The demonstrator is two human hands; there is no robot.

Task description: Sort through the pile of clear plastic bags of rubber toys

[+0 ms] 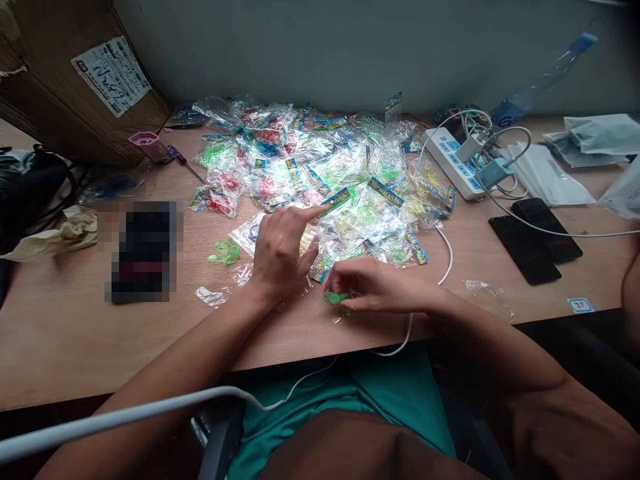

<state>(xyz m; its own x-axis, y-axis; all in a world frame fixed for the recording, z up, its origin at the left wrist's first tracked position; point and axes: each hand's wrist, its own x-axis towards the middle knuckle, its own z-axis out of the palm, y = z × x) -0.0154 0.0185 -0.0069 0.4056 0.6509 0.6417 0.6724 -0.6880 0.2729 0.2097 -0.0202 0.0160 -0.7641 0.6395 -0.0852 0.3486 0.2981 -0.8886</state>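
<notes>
A heap of small clear plastic bags [360, 213] with printed blue-and-yellow header strips, holding green, red and yellow pieces, covers the middle of the table. My left hand [280, 250] is over the near left side of the heap. Its index finger stretches toward a bag's header strip, its thumb is apart, and I see nothing held in it. Close to the table's front edge, my right hand [373, 283] pinches a small bright green plastic piece [336, 298]; its exact kind is unclear. A similar green stringy piece [225, 253] lies left of my left hand.
A white power strip [453, 163] with plugs and cables stands right of the heap, near two dark phones [530, 247] and a tilted plastic bottle [543, 83]. At left are a cardboard box [55, 73], pink cup [150, 147] and screwdriver [185, 163]. A white cable [150, 405] crosses in front.
</notes>
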